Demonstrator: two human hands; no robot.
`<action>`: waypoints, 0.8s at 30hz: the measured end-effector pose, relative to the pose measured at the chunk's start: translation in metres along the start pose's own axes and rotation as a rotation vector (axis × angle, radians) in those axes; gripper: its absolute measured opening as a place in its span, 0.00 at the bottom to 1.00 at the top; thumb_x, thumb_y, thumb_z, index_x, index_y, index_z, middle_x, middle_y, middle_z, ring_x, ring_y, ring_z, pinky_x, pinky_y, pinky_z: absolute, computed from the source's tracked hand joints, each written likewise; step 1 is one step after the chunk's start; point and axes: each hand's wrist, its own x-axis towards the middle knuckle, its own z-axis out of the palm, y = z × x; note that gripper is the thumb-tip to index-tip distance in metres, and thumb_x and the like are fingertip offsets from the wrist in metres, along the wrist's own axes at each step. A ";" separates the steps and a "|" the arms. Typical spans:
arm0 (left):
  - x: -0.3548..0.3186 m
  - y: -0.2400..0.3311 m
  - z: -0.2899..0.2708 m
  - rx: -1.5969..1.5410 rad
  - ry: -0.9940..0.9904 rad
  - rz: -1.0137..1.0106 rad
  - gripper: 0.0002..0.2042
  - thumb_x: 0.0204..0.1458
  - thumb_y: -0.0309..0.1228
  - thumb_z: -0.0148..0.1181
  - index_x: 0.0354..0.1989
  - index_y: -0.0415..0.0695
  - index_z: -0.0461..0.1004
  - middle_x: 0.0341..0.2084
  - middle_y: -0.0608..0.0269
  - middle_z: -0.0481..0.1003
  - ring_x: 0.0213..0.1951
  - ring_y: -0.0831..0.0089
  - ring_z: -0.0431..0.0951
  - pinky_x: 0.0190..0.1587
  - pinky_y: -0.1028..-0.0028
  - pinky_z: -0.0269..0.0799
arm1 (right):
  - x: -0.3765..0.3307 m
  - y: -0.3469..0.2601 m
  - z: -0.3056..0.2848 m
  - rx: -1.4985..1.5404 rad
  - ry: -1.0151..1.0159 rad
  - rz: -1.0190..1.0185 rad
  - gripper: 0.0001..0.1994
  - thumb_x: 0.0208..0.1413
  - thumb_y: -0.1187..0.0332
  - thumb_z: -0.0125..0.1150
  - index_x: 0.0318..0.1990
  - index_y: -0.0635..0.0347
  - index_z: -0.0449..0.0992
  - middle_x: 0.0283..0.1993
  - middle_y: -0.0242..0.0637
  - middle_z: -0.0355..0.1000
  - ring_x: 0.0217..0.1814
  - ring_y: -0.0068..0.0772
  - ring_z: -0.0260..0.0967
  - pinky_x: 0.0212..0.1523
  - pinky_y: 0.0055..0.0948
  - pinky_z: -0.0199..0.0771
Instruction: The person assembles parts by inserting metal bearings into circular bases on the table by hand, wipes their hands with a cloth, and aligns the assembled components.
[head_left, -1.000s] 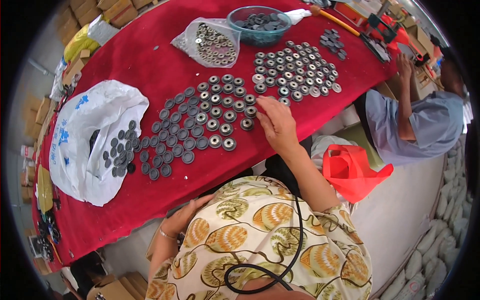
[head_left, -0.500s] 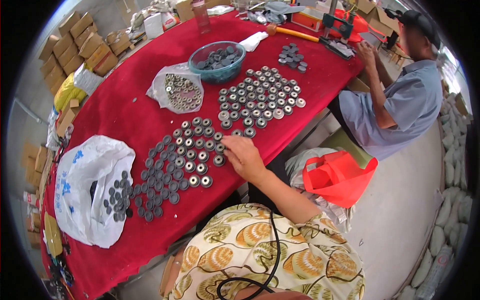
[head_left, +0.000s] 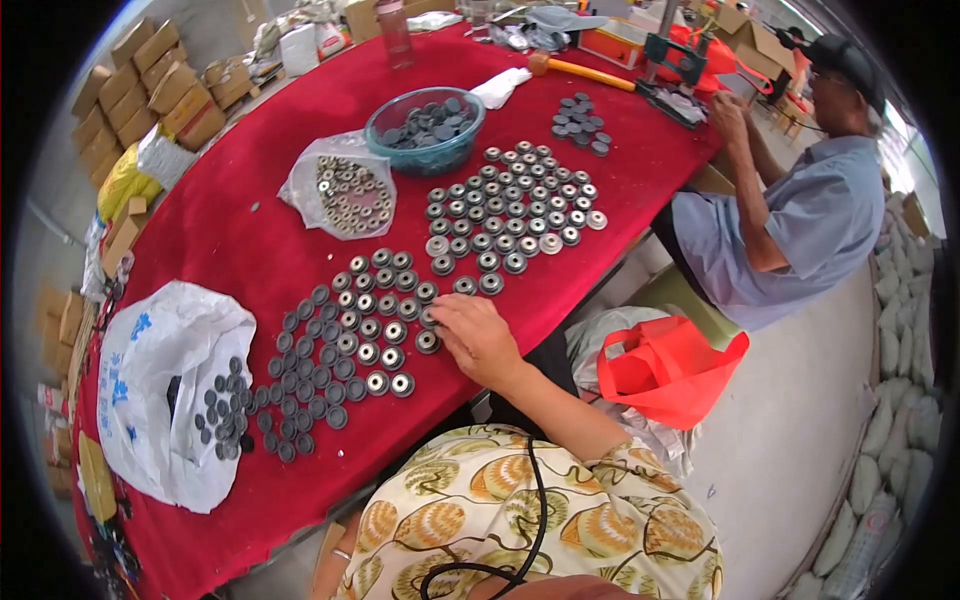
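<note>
My right hand (head_left: pixel 477 338) reaches over the near edge of the red-covered table. Its fingers are bent, and the tips close on a grey disc with a metal centre (head_left: pixel 428 315) at the right side of a group of such discs. Left of this group lie plain dark grey round caps (head_left: pixel 303 361) without metal in them. Farther back stands a larger cluster of metal-centred discs (head_left: pixel 521 204). My left hand is out of sight; only part of the left arm shows at the lower edge.
A clear bag of small metal rings (head_left: pixel 343 187) and a teal bowl of grey caps (head_left: pixel 425 132) stand behind. A white plastic bag (head_left: pixel 165 390) with caps lies at left. A hammer (head_left: pixel 590 75) and a co-worker (head_left: pixel 790 210) are at far right, a red bag (head_left: pixel 670 370) beside me.
The whole view has shifted slightly, with the table lower and farther left in it. My right hand has drawn slightly nearer to me, its fingertips still at the same disc.
</note>
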 end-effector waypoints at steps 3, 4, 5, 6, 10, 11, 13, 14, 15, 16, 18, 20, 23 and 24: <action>0.004 0.005 -0.003 0.026 -0.052 0.003 0.15 0.61 0.28 0.49 0.52 0.32 0.69 0.47 0.54 0.73 0.48 0.66 0.75 0.51 0.69 0.71 | -0.001 0.002 0.001 0.008 0.002 -0.012 0.15 0.50 0.75 0.62 0.47 0.61 0.72 0.49 0.41 0.71 0.54 0.44 0.68 0.53 0.40 0.67; 0.002 0.003 -0.005 0.030 -0.064 0.002 0.15 0.60 0.28 0.50 0.52 0.32 0.69 0.46 0.54 0.73 0.48 0.66 0.75 0.51 0.69 0.71 | -0.003 0.002 0.001 0.007 -0.003 -0.013 0.15 0.50 0.75 0.63 0.47 0.61 0.72 0.49 0.42 0.71 0.54 0.44 0.68 0.53 0.40 0.67; -0.001 0.000 -0.007 0.034 -0.075 0.002 0.14 0.60 0.28 0.50 0.52 0.32 0.69 0.46 0.54 0.73 0.48 0.66 0.75 0.51 0.70 0.71 | -0.005 0.002 0.000 0.007 -0.010 -0.015 0.15 0.49 0.75 0.63 0.47 0.61 0.72 0.49 0.42 0.71 0.54 0.44 0.68 0.53 0.41 0.67; -0.004 -0.002 -0.010 0.037 -0.085 0.001 0.14 0.60 0.27 0.50 0.51 0.32 0.69 0.46 0.54 0.73 0.47 0.67 0.75 0.51 0.70 0.71 | -0.005 0.002 0.001 0.005 -0.013 -0.015 0.15 0.49 0.75 0.63 0.47 0.61 0.72 0.49 0.42 0.71 0.54 0.44 0.68 0.53 0.41 0.67; -0.018 -0.010 -0.022 0.050 -0.127 0.001 0.14 0.60 0.26 0.50 0.51 0.32 0.70 0.46 0.55 0.73 0.47 0.67 0.75 0.50 0.70 0.71 | -0.005 0.001 0.002 -0.010 -0.002 -0.029 0.15 0.50 0.74 0.62 0.47 0.61 0.73 0.50 0.41 0.71 0.54 0.45 0.68 0.53 0.41 0.67; -0.021 -0.012 -0.025 0.054 -0.139 0.001 0.14 0.60 0.26 0.51 0.51 0.32 0.70 0.45 0.55 0.73 0.46 0.67 0.75 0.50 0.70 0.72 | -0.005 0.001 0.002 -0.004 -0.004 -0.030 0.14 0.51 0.74 0.62 0.47 0.61 0.73 0.50 0.41 0.71 0.54 0.45 0.68 0.53 0.41 0.67; -0.026 -0.014 -0.030 0.061 -0.165 0.003 0.13 0.59 0.26 0.51 0.50 0.32 0.70 0.45 0.55 0.73 0.46 0.67 0.75 0.49 0.71 0.72 | -0.005 0.004 0.003 0.004 -0.007 -0.028 0.14 0.51 0.74 0.62 0.46 0.61 0.73 0.50 0.42 0.71 0.54 0.46 0.68 0.53 0.42 0.67; -0.029 -0.015 -0.033 0.065 -0.178 0.005 0.13 0.59 0.25 0.51 0.50 0.32 0.70 0.45 0.55 0.73 0.46 0.68 0.75 0.49 0.71 0.72 | -0.005 0.005 0.003 0.015 -0.008 -0.023 0.13 0.51 0.74 0.61 0.46 0.61 0.73 0.50 0.42 0.71 0.54 0.46 0.68 0.53 0.42 0.67; -0.032 -0.015 -0.036 0.069 -0.190 0.006 0.13 0.59 0.25 0.51 0.50 0.32 0.71 0.45 0.55 0.74 0.46 0.68 0.75 0.49 0.71 0.72 | -0.004 0.006 0.003 0.012 -0.010 -0.025 0.13 0.51 0.74 0.61 0.46 0.61 0.73 0.50 0.42 0.71 0.54 0.46 0.68 0.53 0.42 0.67; -0.036 -0.018 -0.040 0.071 -0.198 0.009 0.13 0.59 0.25 0.51 0.50 0.32 0.71 0.45 0.55 0.74 0.45 0.68 0.75 0.49 0.71 0.72 | -0.003 0.006 0.003 0.011 0.000 -0.022 0.14 0.50 0.75 0.62 0.46 0.60 0.74 0.49 0.42 0.72 0.53 0.46 0.69 0.52 0.41 0.68; -0.047 -0.023 -0.049 0.073 -0.212 0.014 0.12 0.59 0.25 0.51 0.49 0.32 0.71 0.44 0.56 0.74 0.45 0.68 0.76 0.48 0.71 0.72 | -0.002 0.003 0.004 0.023 -0.006 -0.011 0.12 0.51 0.74 0.61 0.45 0.61 0.73 0.48 0.43 0.72 0.53 0.47 0.68 0.52 0.42 0.67; -0.056 -0.030 -0.054 0.070 -0.227 0.020 0.12 0.58 0.24 0.52 0.49 0.32 0.71 0.44 0.56 0.74 0.45 0.68 0.76 0.48 0.72 0.72 | -0.003 0.003 0.003 0.016 -0.017 -0.006 0.12 0.51 0.75 0.61 0.45 0.61 0.73 0.48 0.43 0.72 0.52 0.48 0.69 0.52 0.41 0.67; -0.073 -0.042 -0.062 0.067 -0.246 0.031 0.12 0.58 0.23 0.52 0.48 0.32 0.72 0.44 0.56 0.74 0.44 0.69 0.76 0.47 0.72 0.73 | -0.002 0.002 0.003 0.000 -0.032 0.003 0.12 0.51 0.75 0.60 0.45 0.61 0.74 0.48 0.44 0.72 0.51 0.48 0.69 0.52 0.41 0.67; -0.077 -0.042 -0.060 0.068 -0.254 0.035 0.12 0.58 0.23 0.52 0.48 0.32 0.72 0.44 0.57 0.74 0.44 0.69 0.76 0.47 0.72 0.73 | -0.003 0.002 0.003 0.002 -0.026 0.008 0.12 0.51 0.75 0.60 0.45 0.61 0.74 0.48 0.44 0.72 0.51 0.48 0.69 0.52 0.41 0.68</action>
